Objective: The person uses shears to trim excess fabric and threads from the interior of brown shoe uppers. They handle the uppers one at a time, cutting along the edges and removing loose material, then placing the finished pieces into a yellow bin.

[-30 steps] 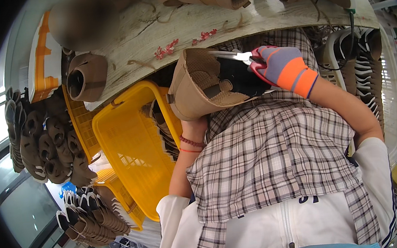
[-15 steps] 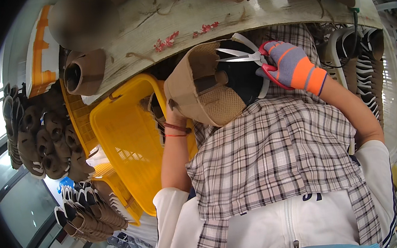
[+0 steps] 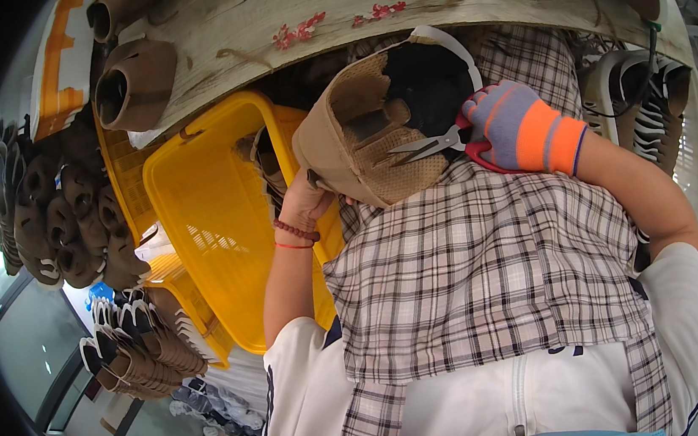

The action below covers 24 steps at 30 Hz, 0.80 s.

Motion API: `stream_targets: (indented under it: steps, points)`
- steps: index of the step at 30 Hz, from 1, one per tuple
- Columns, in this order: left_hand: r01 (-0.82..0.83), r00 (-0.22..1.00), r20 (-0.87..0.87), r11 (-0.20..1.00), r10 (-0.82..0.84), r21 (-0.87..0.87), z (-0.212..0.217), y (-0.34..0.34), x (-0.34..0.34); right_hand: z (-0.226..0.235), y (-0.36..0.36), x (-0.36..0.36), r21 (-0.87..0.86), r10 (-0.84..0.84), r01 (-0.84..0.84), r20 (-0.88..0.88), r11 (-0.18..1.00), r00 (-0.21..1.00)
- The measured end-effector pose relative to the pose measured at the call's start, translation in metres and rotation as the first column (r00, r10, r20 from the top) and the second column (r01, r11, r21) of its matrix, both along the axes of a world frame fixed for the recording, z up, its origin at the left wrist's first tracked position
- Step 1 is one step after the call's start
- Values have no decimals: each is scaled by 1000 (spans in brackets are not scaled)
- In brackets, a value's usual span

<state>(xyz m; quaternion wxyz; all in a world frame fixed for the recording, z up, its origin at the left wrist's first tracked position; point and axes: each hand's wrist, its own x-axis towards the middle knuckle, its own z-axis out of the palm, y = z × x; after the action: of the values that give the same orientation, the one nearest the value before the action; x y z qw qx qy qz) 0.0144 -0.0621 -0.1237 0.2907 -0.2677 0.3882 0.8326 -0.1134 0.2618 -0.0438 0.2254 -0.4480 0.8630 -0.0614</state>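
A tan mesh shoe upper (image 3: 327, 145) with black lining and a white edge strip is tilted over my lap, its opening toward me. My bare left hand (image 3: 310, 198) is closed on its lower left side; some of its fingers are hidden behind the upper. In an orange and grey knit glove, my right hand (image 3: 518, 128) is wrapped round the red handles of a pair of scissors (image 3: 431, 146). The blades are almost together and reach across the opening over the mesh; whether they touch it I cannot tell.
A yellow plastic basket (image 3: 176, 236) stands at my left, with shoe parts partly visible behind its rim. Ahead is a worn worktable (image 3: 236, 30) bearing more tan uppers (image 3: 139, 82). Stacked uppers hang at the far left (image 3: 59, 214) and sit at the right (image 3: 634, 94).
The scissors have come down from the upper's far edge to the mesh on the near side, and their blades have closed from wide apart. My left hand keeps its hold.
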Motion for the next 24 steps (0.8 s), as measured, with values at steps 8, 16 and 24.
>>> stream_targets:
  steps: [8,16,24]
  points:
    - [-34,999,-14,999,34,-24,15,8,-5,-1,-12,-7,58,49,-45,-79,997,996]
    - [-64,998,-11,997,64,-46,15,14,-3,2,5,-18,-41,20,-27,-167,999,986]
    - [-64,998,1,992,65,-108,18,17,-4,-2,-11,-16,81,103,-98,-61,992,993]
